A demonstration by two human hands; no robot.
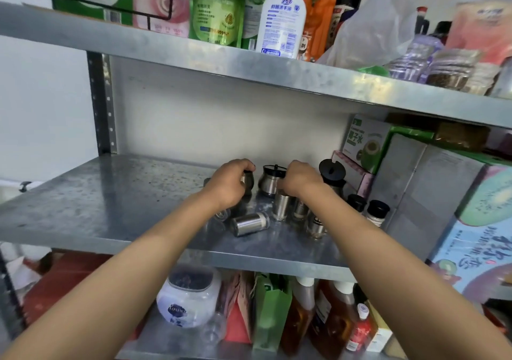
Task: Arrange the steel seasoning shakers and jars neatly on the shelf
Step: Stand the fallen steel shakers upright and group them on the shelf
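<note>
- Left hand (230,185) closes over a steel jar (247,182) at the back of the middle shelf (110,207).
- Right hand (297,178) curls over an upright shaker (281,205); whether it actually grips cannot be told.
- Another shaker (249,223) lies toppled near the front edge.

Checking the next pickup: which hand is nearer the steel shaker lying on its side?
Left. The left hand is just above-left of the toppled steel shaker; the right hand is farther up-right.
</note>
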